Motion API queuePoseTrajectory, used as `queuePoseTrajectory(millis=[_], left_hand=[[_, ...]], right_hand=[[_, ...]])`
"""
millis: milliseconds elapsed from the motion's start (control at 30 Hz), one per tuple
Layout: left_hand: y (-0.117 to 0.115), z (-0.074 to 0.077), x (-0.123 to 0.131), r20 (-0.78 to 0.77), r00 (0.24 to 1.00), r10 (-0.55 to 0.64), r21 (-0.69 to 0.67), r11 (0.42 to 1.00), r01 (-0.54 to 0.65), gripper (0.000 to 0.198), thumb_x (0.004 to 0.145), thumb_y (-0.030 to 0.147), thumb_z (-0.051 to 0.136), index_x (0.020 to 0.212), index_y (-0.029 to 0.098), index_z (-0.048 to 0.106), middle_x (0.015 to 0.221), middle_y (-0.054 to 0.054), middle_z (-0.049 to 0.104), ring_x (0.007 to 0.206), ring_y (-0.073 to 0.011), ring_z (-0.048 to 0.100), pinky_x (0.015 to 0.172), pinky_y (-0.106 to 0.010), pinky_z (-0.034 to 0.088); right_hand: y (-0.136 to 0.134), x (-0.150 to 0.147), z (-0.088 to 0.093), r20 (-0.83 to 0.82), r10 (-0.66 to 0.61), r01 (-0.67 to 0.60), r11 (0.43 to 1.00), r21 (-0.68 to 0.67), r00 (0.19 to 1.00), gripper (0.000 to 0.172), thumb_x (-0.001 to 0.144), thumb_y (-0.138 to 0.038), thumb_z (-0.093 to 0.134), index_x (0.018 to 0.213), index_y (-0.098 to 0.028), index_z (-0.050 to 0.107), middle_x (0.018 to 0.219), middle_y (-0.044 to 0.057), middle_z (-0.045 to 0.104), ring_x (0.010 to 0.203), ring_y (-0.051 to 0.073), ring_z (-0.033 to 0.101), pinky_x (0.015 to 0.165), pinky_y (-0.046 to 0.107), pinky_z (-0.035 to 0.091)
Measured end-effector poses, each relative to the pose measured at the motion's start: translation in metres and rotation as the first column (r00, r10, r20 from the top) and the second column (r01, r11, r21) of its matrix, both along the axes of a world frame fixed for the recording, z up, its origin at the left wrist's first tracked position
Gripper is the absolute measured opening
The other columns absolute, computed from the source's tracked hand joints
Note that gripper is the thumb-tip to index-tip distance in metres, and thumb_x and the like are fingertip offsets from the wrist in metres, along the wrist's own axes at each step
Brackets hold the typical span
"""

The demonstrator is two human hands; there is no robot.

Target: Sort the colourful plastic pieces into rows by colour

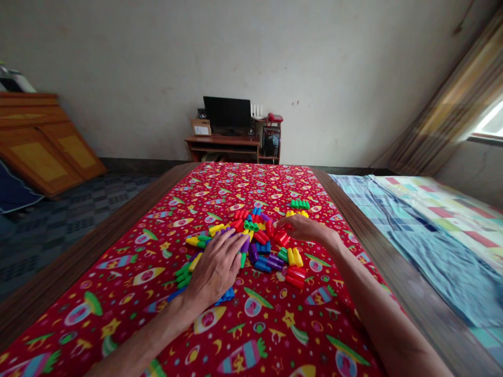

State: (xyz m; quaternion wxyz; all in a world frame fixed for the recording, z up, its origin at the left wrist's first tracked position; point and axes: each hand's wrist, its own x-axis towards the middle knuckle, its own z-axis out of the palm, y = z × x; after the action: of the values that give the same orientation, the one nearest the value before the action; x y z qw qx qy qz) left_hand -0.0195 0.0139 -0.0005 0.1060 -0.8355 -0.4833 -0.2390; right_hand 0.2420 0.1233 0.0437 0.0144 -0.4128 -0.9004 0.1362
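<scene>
Plastic building blocks in several colours lie in a loose heap in the middle of the cloth. My left hand [218, 262] rests palm down over the left part of the heap, its fingers stretched forward across the blocks; a purple block [245, 244] sits by its fingertips. Green blocks [183, 275] show beside its wrist side. At the heap's right, my right hand [304, 228] hovers low with fingers pointing left and slightly bent, apart from any clear grip. Just below it are red blocks [281, 238], and yellow blocks [294, 257] lie nearer to me.
A red patterned cloth [259, 324] covers the long table with brown wooden edges [365, 251]. A green block row [299, 204] lies farther out. Beyond stands a desk [223, 140] with a monitor [227, 112]. A bed [440, 220] is on the right, a wooden cabinet [47, 141] on the left.
</scene>
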Motion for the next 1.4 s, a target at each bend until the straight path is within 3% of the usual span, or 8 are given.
queuePoseTrajectory(millis=[133,367,600,767,933,1133,1233,1400], left_hand=[[0.000,-0.001,-0.001,0.005,1.000,-0.003,-0.004,1.000,0.003,0.045,0.094,0.022,0.038,0.137,0.018,0.051,0.130,-0.009,0.063,0.129,-0.0260,0.049,0.111,-0.048,0.038],[0.000,-0.001,0.000,0.003,1.000,0.002,0.001,1.000,-0.002,0.043,0.095,0.022,0.038,0.135,0.017,0.053,0.130,-0.009,0.063,0.128,-0.0260,0.050,0.111,-0.048,0.039],[0.000,0.000,0.000,-0.008,1.000,-0.003,-0.003,1.000,0.003,0.044,0.095,0.021,0.038,0.136,0.016,0.052,0.130,-0.010,0.063,0.128,-0.0264,0.050,0.110,-0.049,0.039],[0.000,-0.002,-0.001,-0.003,1.000,0.004,-0.005,1.000,-0.004,0.044,0.095,0.021,0.038,0.137,0.017,0.051,0.131,-0.009,0.063,0.129,-0.0258,0.049,0.111,-0.048,0.038],[-0.001,-0.002,-0.001,-0.007,1.000,0.006,-0.008,1.000,-0.006,0.043,0.095,0.022,0.038,0.135,0.017,0.053,0.130,-0.009,0.063,0.129,-0.0264,0.049,0.111,-0.048,0.038],[-0.002,0.001,0.001,0.006,1.000,0.003,-0.006,1.000,-0.003,0.041,0.096,0.023,0.038,0.134,0.018,0.053,0.131,-0.008,0.063,0.129,-0.0266,0.049,0.111,-0.048,0.037],[-0.001,0.000,0.001,0.008,1.000,0.003,-0.003,1.000,-0.003,0.041,0.097,0.023,0.038,0.134,0.018,0.053,0.131,-0.008,0.063,0.129,-0.0262,0.049,0.111,-0.048,0.037],[-0.001,-0.003,0.000,-0.004,1.000,0.011,0.004,1.000,-0.011,0.042,0.096,0.021,0.038,0.135,0.016,0.052,0.131,-0.008,0.062,0.129,-0.0263,0.048,0.111,-0.047,0.036]], right_hand=[[-0.011,-0.013,-0.001,0.116,-0.099,0.087,0.991,0.105,0.988,0.031,0.092,-0.036,0.056,0.117,-0.018,0.064,0.112,0.012,0.069,0.104,0.023,0.064,0.083,0.029,0.047],[-0.025,-0.024,0.004,0.223,-0.136,0.094,0.978,0.188,0.965,0.037,0.093,-0.042,0.055,0.118,-0.015,0.062,0.118,0.016,0.066,0.109,0.027,0.061,0.084,0.034,0.048],[-0.018,-0.019,0.005,0.296,-0.136,0.083,0.979,0.184,0.945,0.023,0.088,-0.021,0.058,0.108,-0.014,0.068,0.108,0.014,0.070,0.099,0.025,0.066,0.078,0.031,0.051],[-0.007,-0.001,0.007,0.256,-0.206,0.172,0.974,0.148,0.945,0.026,0.083,-0.011,0.061,0.105,-0.017,0.072,0.104,0.011,0.072,0.097,0.023,0.067,0.074,0.026,0.050],[-0.011,0.004,0.022,0.160,-0.231,0.197,0.960,0.201,0.960,0.024,0.088,-0.022,0.059,0.110,-0.021,0.069,0.108,0.010,0.071,0.098,0.023,0.065,0.073,0.026,0.046],[-0.027,-0.001,0.043,0.152,-0.231,0.190,0.951,0.245,0.961,0.023,0.093,-0.022,0.049,0.092,-0.017,0.070,0.082,0.006,0.069,0.068,0.013,0.060,0.055,0.023,0.034],[-0.034,-0.011,0.039,0.183,-0.129,0.099,0.982,0.161,0.975,0.022,0.092,-0.020,0.049,0.088,-0.016,0.071,0.080,0.006,0.069,0.067,0.012,0.059,0.055,0.022,0.033],[-0.040,-0.039,0.011,0.100,-0.050,0.026,0.974,0.226,0.994,0.025,0.094,-0.026,0.053,0.114,-0.017,0.064,0.102,0.011,0.069,0.090,0.019,0.063,0.069,0.025,0.044]])
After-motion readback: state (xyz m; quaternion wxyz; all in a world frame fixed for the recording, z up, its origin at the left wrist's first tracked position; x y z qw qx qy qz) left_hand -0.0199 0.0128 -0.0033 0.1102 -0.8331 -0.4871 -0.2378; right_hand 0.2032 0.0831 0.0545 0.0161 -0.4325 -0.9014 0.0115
